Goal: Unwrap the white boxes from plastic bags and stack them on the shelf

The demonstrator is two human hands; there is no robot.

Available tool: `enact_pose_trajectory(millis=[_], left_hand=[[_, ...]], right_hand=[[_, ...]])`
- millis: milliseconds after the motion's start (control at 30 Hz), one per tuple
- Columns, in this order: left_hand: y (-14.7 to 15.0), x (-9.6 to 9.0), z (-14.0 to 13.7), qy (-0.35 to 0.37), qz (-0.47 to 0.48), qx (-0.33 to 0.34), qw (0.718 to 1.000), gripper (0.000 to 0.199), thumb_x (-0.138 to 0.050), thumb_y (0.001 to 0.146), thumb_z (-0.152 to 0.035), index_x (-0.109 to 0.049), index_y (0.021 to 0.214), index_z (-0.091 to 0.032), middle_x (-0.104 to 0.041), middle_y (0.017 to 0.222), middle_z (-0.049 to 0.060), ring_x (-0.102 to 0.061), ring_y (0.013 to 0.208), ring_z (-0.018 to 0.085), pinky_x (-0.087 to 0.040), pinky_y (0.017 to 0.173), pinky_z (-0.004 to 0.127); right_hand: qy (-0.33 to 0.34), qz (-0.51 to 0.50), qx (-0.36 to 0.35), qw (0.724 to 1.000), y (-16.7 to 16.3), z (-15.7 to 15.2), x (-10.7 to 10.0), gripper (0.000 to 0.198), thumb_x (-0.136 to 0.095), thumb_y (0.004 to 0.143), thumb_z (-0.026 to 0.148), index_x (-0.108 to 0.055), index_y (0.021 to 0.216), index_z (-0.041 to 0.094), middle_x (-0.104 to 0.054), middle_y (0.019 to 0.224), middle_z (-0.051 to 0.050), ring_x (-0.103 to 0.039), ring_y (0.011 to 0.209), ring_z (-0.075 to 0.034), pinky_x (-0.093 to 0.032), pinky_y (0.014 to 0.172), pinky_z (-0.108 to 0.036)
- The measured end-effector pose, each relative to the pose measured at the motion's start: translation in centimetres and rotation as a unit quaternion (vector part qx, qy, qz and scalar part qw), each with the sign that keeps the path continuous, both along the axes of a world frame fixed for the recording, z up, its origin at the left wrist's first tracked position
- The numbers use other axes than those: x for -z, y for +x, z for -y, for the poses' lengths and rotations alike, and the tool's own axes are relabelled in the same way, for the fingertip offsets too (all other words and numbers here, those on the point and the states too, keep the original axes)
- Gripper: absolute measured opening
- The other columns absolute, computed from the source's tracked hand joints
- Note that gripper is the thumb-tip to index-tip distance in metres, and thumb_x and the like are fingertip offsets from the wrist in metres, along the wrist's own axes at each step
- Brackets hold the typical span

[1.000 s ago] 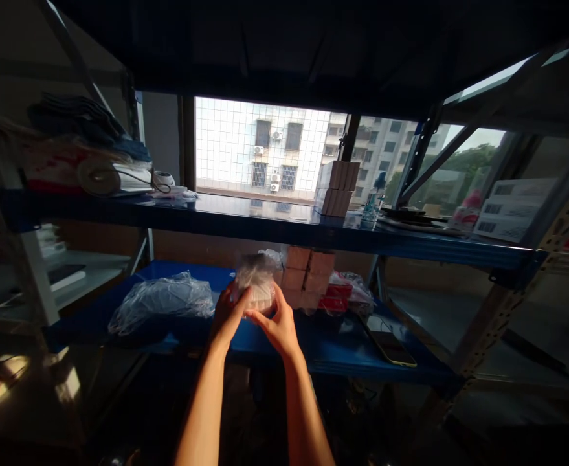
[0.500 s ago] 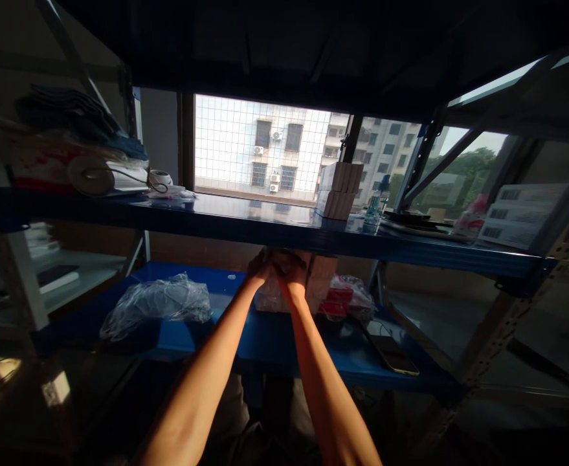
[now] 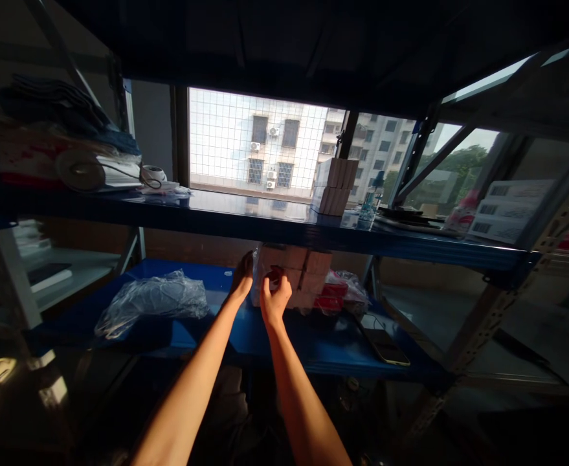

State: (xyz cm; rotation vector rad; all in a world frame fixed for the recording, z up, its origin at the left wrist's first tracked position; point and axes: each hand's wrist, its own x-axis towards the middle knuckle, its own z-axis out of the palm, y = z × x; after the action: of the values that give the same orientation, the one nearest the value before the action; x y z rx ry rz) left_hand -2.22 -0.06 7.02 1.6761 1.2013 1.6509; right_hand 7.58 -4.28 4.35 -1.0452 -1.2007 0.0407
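Observation:
A stack of small pale boxes sits under the middle shelf, with shiny clear film over it. Along its left side, my left hand reaches upward with fingers stretched, touching or very near the film; its fingertips are in shadow. In front of the stack is my right hand, its fingers curled in toward the thumb. What lies between those fingers is too small and dark to make out. Crumpled clear plastic lies to the left on the blue lower shelf.
Red packages in clear wrap adjoin the stack on the right, and a phone lies near the front edge. Overhead runs the blue middle shelf, bearing stacked boxes and a small bottle. Metal posts stand at both sides.
Both hands were together at the top front of the stack. My left hand has shifted left to its side, and my right hand has come lower and left.

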Motion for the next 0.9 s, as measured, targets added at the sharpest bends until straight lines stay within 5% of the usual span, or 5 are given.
enact_pose_trajectory(millis=[133, 300, 633, 767, 900], left_hand=[[-2.6, 3.9, 2.5, -0.018, 0.026, -0.016, 0.999, 0.041, -0.041, 0.105, -0.042, -0.069, 0.13, -0.025, -0.076, 0.125, 0.011, -0.072, 0.114, 0.024, -0.057, 0.1, 0.038], [-8.5, 7.6, 5.5, -0.049, -0.158, -0.038, 0.986, 0.026, -0.051, 0.099, -0.031, -0.075, 0.1, -0.022, -0.08, 0.105, 0.008, -0.073, 0.1, 0.022, -0.056, 0.094, 0.034], [-18.0, 11.1, 5.9, -0.061, -0.281, -0.16, 0.944, 0.016, -0.059, 0.086, -0.014, -0.072, 0.093, -0.02, -0.074, 0.108, 0.012, -0.068, 0.105, 0.025, -0.052, 0.101, 0.037], [-20.4, 12.8, 6.6, -0.026, -0.27, -0.196, 0.942, 0.023, -0.059, 0.089, -0.017, -0.072, 0.108, -0.02, -0.071, 0.117, 0.012, -0.066, 0.114, 0.027, -0.05, 0.11, 0.04], [-20.9, 13.4, 6.7, -0.021, -0.266, -0.193, 0.944, 0.026, -0.059, 0.091, -0.018, -0.071, 0.113, -0.021, -0.07, 0.121, 0.012, -0.065, 0.117, 0.027, -0.05, 0.111, 0.041]], right_hand=[[-0.072, 0.024, -0.151, 0.986, -1.7, 1.0, 2.1, 0.029, -0.051, 0.096, 0.04, -0.069, 0.107, 0.021, -0.071, 0.077, -0.004, -0.067, 0.072, -0.02, -0.056, 0.072, -0.031], [-0.194, 0.084, -0.322, 0.923, -2.9, 1.7, 6.7, 0.026, -0.058, 0.09, 0.036, -0.074, 0.102, 0.021, -0.076, 0.08, -0.002, -0.072, 0.074, -0.02, -0.058, 0.073, -0.031], [-0.248, 0.278, -0.254, 0.893, -8.1, -1.5, 8.0, 0.021, -0.07, 0.085, 0.016, -0.079, 0.101, 0.025, -0.08, 0.093, -0.002, -0.072, 0.077, -0.018, -0.055, 0.078, -0.027], [-0.242, 0.266, -0.244, 0.901, -11.8, -2.1, 8.5, 0.034, -0.083, 0.079, 0.026, -0.079, 0.113, 0.026, -0.077, 0.117, -0.007, -0.072, 0.097, -0.022, -0.055, 0.092, -0.032], [-0.292, 0.155, -0.221, 0.918, -14.0, -2.8, 9.0, 0.012, -0.082, 0.08, 0.035, -0.079, 0.081, 0.024, -0.078, 0.093, -0.008, -0.073, 0.094, -0.025, -0.055, 0.089, -0.036]])
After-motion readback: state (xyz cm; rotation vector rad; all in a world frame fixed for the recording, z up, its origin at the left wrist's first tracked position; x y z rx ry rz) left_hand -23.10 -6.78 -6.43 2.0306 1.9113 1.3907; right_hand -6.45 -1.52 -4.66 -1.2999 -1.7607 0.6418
